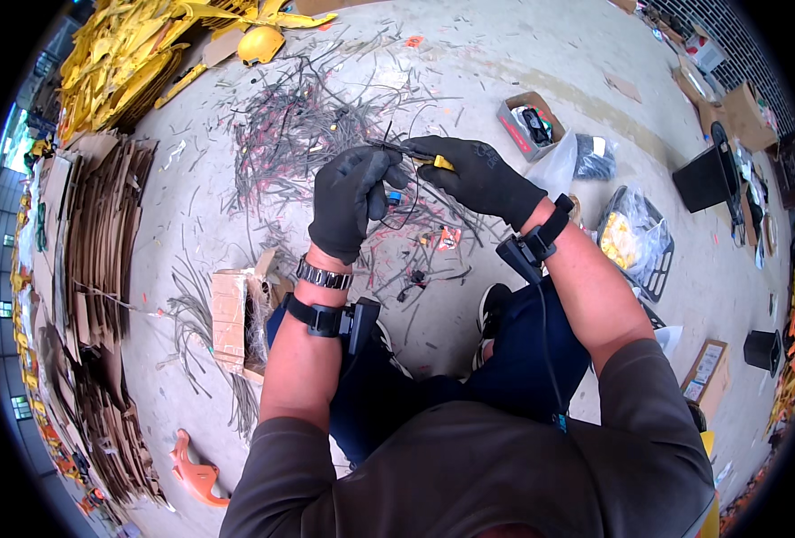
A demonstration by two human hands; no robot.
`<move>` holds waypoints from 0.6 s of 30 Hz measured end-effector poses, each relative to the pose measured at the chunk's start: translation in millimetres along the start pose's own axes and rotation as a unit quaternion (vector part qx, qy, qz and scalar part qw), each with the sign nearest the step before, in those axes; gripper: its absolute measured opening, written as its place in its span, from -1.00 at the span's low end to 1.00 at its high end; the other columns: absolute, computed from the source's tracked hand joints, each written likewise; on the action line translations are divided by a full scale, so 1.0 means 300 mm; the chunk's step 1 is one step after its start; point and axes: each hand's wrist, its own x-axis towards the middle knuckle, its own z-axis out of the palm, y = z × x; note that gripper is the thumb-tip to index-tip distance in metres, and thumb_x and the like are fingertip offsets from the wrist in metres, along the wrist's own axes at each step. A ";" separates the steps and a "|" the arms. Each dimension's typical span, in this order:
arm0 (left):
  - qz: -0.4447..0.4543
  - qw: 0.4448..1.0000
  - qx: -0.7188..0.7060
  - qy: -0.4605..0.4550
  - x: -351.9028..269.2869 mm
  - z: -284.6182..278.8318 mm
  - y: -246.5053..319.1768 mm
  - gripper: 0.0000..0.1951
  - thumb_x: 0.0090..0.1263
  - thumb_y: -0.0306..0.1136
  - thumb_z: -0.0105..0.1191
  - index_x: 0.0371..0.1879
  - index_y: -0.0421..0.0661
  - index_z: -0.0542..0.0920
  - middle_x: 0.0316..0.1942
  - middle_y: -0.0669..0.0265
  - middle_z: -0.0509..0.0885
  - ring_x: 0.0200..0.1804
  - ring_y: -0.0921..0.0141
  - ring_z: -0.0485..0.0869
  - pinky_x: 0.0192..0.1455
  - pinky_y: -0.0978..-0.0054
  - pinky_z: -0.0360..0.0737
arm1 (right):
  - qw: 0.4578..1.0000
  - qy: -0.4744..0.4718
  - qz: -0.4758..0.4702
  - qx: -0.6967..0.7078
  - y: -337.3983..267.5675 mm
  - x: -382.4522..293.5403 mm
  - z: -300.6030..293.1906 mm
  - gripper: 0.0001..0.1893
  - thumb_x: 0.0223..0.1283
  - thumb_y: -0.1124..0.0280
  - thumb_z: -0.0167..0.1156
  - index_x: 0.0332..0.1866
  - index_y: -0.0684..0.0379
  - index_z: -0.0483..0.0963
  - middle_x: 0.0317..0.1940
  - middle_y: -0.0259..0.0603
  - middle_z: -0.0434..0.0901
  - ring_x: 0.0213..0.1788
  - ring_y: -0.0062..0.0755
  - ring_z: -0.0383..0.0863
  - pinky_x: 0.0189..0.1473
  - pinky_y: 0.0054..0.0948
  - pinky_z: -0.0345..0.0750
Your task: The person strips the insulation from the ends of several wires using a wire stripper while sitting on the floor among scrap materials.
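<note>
Black work gloves cover both hands. In my right hand (481, 171) is a small hand tool with a yellow handle (443, 163), seemingly cutters or pliers. Its dark jaws point left, towards my left hand (350, 191). The left fingers are pinched on a thin black cable (416, 202), which loops down between the hands. A blue piece (394, 198), perhaps a connector or tape, shows beside the left fingers. Beneath the hands, a large heap of cut black and red wire scraps (289, 128) spreads over the concrete floor.
Left of me are an open cardboard box (229, 323) and stacked flattened cardboard (105, 235). Yellow plastic panels (121, 60) are piled at far left. On the right stand an open box (528, 124), a black crate (659, 269) with bagged yellow parts, and a black bin (703, 178).
</note>
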 end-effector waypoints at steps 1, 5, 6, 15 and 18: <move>-0.016 1.000 0.012 0.004 -0.002 0.002 0.006 -0.72 0.56 -0.29 0.09 -0.07 -0.30 0.68 -0.47 0.31 0.73 -0.67 0.64 0.37 -0.61 0.65 0.30 | 1.000 0.005 -0.005 0.000 0.002 -0.002 -0.002 -0.56 0.36 0.25 0.24 0.31 0.07 0.52 0.03 0.03 0.68 0.11 0.03 0.67 0.18 -0.18 0.58; -0.045 0.996 0.073 0.005 -0.026 0.027 0.031 -0.77 0.52 -0.35 0.12 -0.09 -0.29 0.71 -0.48 0.33 0.71 -0.64 0.63 0.43 -0.58 0.66 0.33 | 0.996 0.000 0.000 -0.087 0.040 -0.011 -0.003 -0.62 0.35 0.22 0.25 0.22 0.05 0.58 -0.02 -0.04 0.71 0.05 -0.01 0.69 0.13 -0.14 0.59; -0.043 0.995 0.091 0.003 -0.031 0.032 0.029 -0.77 0.51 -0.37 0.12 -0.10 -0.29 0.72 -0.48 0.33 0.71 -0.63 0.63 0.45 -0.58 0.67 0.34 | 0.993 -0.004 -0.005 -0.121 0.046 -0.011 -0.009 -0.64 0.35 0.21 0.25 0.19 0.04 0.59 -0.05 -0.06 0.72 0.04 -0.02 0.69 0.11 -0.13 0.59; -0.030 0.995 0.097 -0.002 -0.025 0.041 0.032 -0.76 0.51 -0.33 0.14 -0.05 -0.25 0.73 -0.51 0.38 0.66 -0.61 0.65 0.41 -0.57 0.68 0.30 | 0.979 -0.065 0.045 -0.190 0.013 -0.006 -0.042 -0.70 0.34 0.10 0.22 0.03 0.02 0.63 -0.22 -0.06 0.73 -0.13 -0.01 0.73 -0.06 -0.05 0.60; -0.028 0.997 0.068 0.006 -0.028 0.042 0.033 -0.75 0.53 -0.32 0.13 -0.03 -0.25 0.72 -0.52 0.40 0.64 -0.62 0.65 0.38 -0.58 0.67 0.27 | 0.979 -0.079 0.056 -0.182 0.007 -0.004 -0.047 -0.70 0.35 0.11 0.20 0.05 0.02 0.62 -0.24 -0.04 0.73 -0.17 0.01 0.74 -0.08 -0.07 0.61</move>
